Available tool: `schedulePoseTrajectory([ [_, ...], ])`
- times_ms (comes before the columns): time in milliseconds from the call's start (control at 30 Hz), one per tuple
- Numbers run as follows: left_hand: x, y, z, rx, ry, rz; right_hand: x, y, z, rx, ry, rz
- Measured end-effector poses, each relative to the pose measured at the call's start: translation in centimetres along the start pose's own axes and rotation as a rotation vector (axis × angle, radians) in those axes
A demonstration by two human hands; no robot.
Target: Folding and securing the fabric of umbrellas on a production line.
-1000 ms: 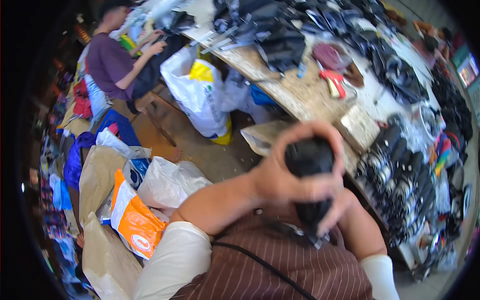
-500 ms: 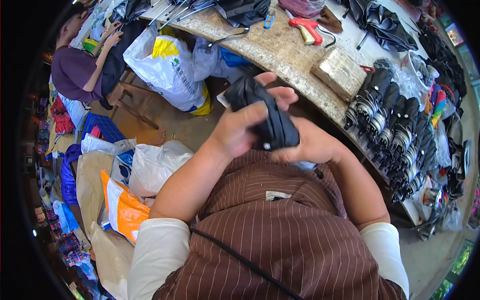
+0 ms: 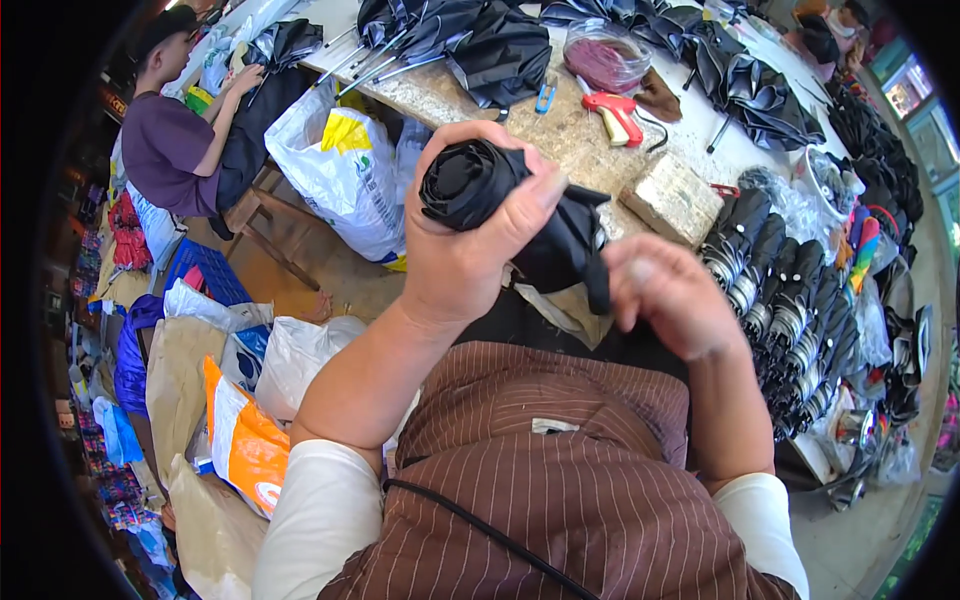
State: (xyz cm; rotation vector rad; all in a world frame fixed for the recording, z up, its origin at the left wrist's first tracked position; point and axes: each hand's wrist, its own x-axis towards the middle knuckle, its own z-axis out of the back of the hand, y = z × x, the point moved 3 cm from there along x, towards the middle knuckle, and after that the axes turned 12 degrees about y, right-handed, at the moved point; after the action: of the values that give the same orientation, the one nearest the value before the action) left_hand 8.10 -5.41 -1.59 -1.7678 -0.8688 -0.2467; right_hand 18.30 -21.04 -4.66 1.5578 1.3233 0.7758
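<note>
A folded black umbrella [image 3: 556, 246] is raised in front of my apron, its rolled cloth end turned up toward me. My left hand [image 3: 470, 235] is closed round the roll, thumb across its side. A loose black strap or flap hangs at the umbrella's right end. Beside that flap is my right hand [image 3: 672, 296], fingers bent and smeared by motion; whether they pinch the cloth does not show. Several folded black umbrellas [image 3: 790, 300] with silvery ribs lie stacked at the table's right edge.
The worktable [image 3: 570, 135] bears a red-and-white tagging gun [image 3: 612, 118], a worn block [image 3: 672, 198], a bag of dark red cord [image 3: 606, 56] and loose black umbrellas [image 3: 497, 55]. A white sack [image 3: 340, 180] stands below. At far left a person [image 3: 175, 150] sits working.
The umbrella has turned so its rolled end faces up, and my left hand has shifted its grip round it. My right hand has come off the umbrella's lower end and moved right.
</note>
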Motion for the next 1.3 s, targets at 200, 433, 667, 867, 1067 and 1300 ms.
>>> schedulePoseTrajectory([
  [200,0.6,1.4,1.1,-0.464,-0.268,0.333,-2.5,0.0,-8.0,-1.108,0.406,0.266],
  [433,-0.1,2.0,2.3,-0.359,-0.076,0.166,-1.6,3.6,-2.2,-0.642,-0.372,0.05],
  [667,-0.3,2.5,2.4,-0.281,-0.116,0.265,1.8,-2.4,-5.0,-0.09,-0.043,-0.216],
  [867,-1.7,3.5,1.7,-0.777,-0.176,0.419,3.1,-10.5,-3.7,-0.107,0.136,-0.339],
  [1067,-3.9,3.4,1.9,-0.804,-0.18,0.459,3.7,-1.5,-5.4,-1.334,0.118,0.329],
  [1300,-4.0,3.6,1.5,-0.78,-0.1,0.491,4.7,-7.4,2.4,0.289,-0.045,0.122],
])
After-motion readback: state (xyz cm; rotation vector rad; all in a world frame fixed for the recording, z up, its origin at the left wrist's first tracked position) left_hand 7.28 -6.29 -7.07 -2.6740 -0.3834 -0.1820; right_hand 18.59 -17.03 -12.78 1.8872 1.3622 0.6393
